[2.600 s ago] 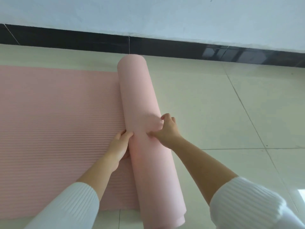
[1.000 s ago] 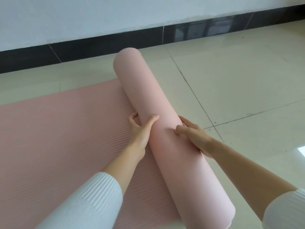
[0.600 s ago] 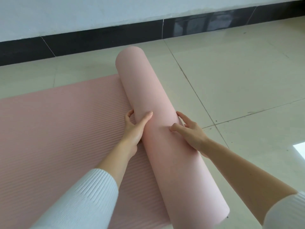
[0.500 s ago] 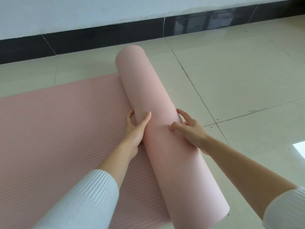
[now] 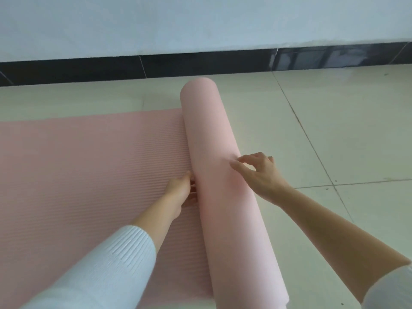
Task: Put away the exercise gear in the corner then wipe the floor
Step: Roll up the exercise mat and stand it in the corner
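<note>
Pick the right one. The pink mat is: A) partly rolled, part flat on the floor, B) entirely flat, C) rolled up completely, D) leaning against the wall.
A: the roll sits beside a flat ribbed stretch spread on the floor to its left.

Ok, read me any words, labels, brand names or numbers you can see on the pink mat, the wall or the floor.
No readable text anywhere in this view.
Pink ribbed foam exercise mat, flat part and rolled part: no print, logo or label shows.
White wall, black skirting and cream floor tiles: no writing or signs.
White ribbed sleeve: no tag or lettering shows.
</note>
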Tool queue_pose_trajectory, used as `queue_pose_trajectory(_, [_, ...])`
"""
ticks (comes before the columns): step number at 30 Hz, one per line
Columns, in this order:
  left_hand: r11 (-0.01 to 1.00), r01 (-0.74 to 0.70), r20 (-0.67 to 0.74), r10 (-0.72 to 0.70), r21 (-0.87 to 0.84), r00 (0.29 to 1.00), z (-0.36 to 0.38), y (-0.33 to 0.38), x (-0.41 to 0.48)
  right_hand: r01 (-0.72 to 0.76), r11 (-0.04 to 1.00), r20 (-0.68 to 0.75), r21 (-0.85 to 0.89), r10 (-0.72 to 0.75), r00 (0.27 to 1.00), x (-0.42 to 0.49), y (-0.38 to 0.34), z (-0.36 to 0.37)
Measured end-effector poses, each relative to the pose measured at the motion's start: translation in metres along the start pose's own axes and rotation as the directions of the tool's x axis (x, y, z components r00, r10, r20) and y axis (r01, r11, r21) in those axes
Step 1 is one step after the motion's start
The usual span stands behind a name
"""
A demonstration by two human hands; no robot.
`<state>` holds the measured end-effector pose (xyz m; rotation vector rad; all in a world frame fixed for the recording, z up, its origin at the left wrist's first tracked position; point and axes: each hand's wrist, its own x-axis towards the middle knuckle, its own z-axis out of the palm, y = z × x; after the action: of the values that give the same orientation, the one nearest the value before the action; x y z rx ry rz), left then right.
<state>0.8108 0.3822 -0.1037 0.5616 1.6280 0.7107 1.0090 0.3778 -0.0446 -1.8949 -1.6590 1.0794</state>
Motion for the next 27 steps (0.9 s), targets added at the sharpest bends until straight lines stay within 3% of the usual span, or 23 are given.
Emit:
queue_pose_trajectory(4, [0.999,0.052,0.048,-0.052,-0.001,0.997,-0.036,-0.002,-0.009,0.089,0.995,0.153,0.051,-0.096,0.984,-0.007,-0.036,0.036])
queue_pose_trajectory(6, [0.999,0.033,0.008,-0.033,-0.021,0.999,-0.053,-0.002,-0.012,0.047,0.952,0.147,0.301,-0.095,0.985,-0.01,-0.055,0.044])
queue_pose_trajectory(8, [0.999,0.017,-0.044,-0.019,-0.051,0.999,-0.071,0.0,-0.014,-0.055,0.838,0.091,0.543,0.006,0.996,-0.006,-0.067,0.048])
queue_pose_trajectory(9, [0.999,0.009,-0.069,-0.013,-0.054,0.998,-0.08,0.0,-0.014,-0.081,0.842,0.052,0.533,0.063,0.997,-0.003,-0.069,0.051])
queue_pose_trajectory(11, [0.999,-0.007,-0.113,0.003,-0.041,0.994,-0.098,-0.001,-0.016,-0.151,0.947,0.042,0.283,0.145,0.989,-0.002,-0.072,0.067])
queue_pose_trajectory(13, [0.999,-0.037,-0.15,0.035,-0.013,0.988,-0.113,-0.003,-0.016,-0.139,0.975,0.072,0.173,0.128,0.989,-0.009,-0.079,0.088])
queue_pose_trajectory(15, [0.994,-0.097,-0.213,0.104,0.043,0.972,-0.128,-0.003,-0.016,-0.114,0.926,0.123,0.36,0.074,0.99,-0.012,-0.088,0.1])
queue_pose_trajectory(18, [0.972,-0.205,-0.3,0.232,0.119,0.925,-0.153,-0.001,-0.019,-0.195,0.706,0.193,0.681,0.084,0.978,-0.002,-0.102,0.108])
queue_pose_trajectory(19, [0.966,-0.225,-0.315,0.255,0.13,0.914,-0.161,-0.002,-0.02,-0.204,0.702,0.177,0.682,0.112,0.978,0.003,-0.103,0.114])
queue_pose_trajectory(20, [0.958,-0.247,-0.326,0.282,0.143,0.903,-0.169,-0.004,-0.022,-0.218,0.769,0.167,0.601,0.146,0.975,0.006,-0.103,0.122])
queue_pose_trajectory(22, [0.942,-0.292,-0.335,0.333,0.167,0.882,-0.185,-0.007,-0.024,-0.225,0.875,0.272,0.428,0.113,0.956,0.004,-0.105,0.136])
queue_pose_trajectory(24, [0.94,-0.295,-0.331,0.337,0.171,0.881,-0.2,-0.009,-0.024,-0.242,0.836,0.408,0.493,0.023,0.913,0.003,-0.109,0.147])
queue_pose_trajectory(26, [0.966,-0.216,-0.316,0.251,0.143,0.915,-0.217,-0.015,-0.024,-0.259,0.769,0.401,0.584,0.005,0.916,0.002,-0.111,0.156])
queue_pose_trajectory(27, [0.981,-0.158,-0.3,0.186,0.116,0.936,-0.224,-0.017,-0.025,-0.256,0.796,0.389,0.548,0.028,0.921,0.005,-0.109,0.162])
